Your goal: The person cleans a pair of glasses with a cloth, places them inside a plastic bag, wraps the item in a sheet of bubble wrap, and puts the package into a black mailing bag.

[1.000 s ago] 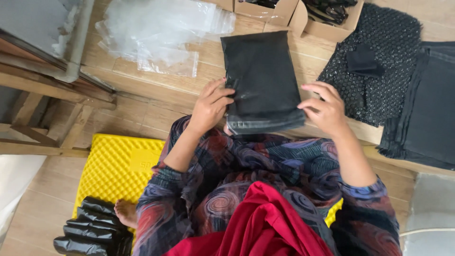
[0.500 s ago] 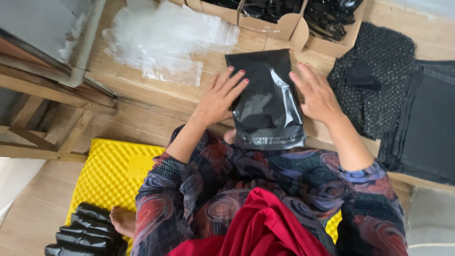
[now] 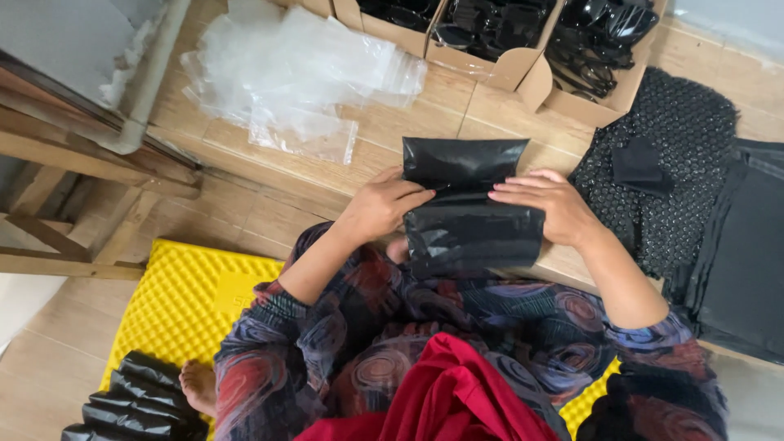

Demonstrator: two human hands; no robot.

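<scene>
A black plastic mailer bag (image 3: 469, 220) lies on the wooden floor in front of me, folded across its middle so the far part bends over. My left hand (image 3: 382, 204) presses on its left edge at the fold, fingers curled on the plastic. My right hand (image 3: 545, 204) lies flat on the right side of the fold, fingers pointing left. Both hands hold the bag down.
Clear plastic bags (image 3: 302, 73) are piled at the far left. Cardboard boxes of black items (image 3: 490, 33) stand at the back. Black bubble wrap (image 3: 678, 163) and a stack of black bags (image 3: 747, 253) lie at the right. A yellow foam mat (image 3: 196, 302) is under me; black packed bags (image 3: 139, 404) sit lower left.
The bag lay flat under my spread hands; now its far half is folded toward me and both hands grip the fold. The view has shifted slightly forward.
</scene>
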